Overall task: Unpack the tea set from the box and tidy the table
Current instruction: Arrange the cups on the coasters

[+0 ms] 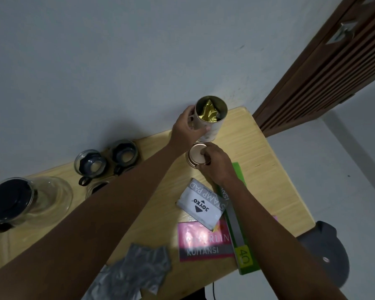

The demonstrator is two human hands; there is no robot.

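Note:
My left hand (pixel 187 128) grips an open white tea tin (pixel 212 124) at the far edge of the wooden table (pixel 268 161); a gold foil bag shows inside the tin. Just in front of it, my right hand (pixel 217 163) holds the tin's round copper-coloured lid (pixel 194 155), fingers on its top and rim. At the left stand two glass cups (pixel 90 165) with dark handles. Further left is a glass teapot (pixel 26 202) with a dark lid.
A white stamp pad box (pixel 201 204), a pink receipt book (pixel 204 243) and a long green box (pixel 240 234) lie near my right arm. A crumpled grey wrapper (pixel 136 269) lies at the near edge. A dark cap (pixel 331 252) sits off the table's right side.

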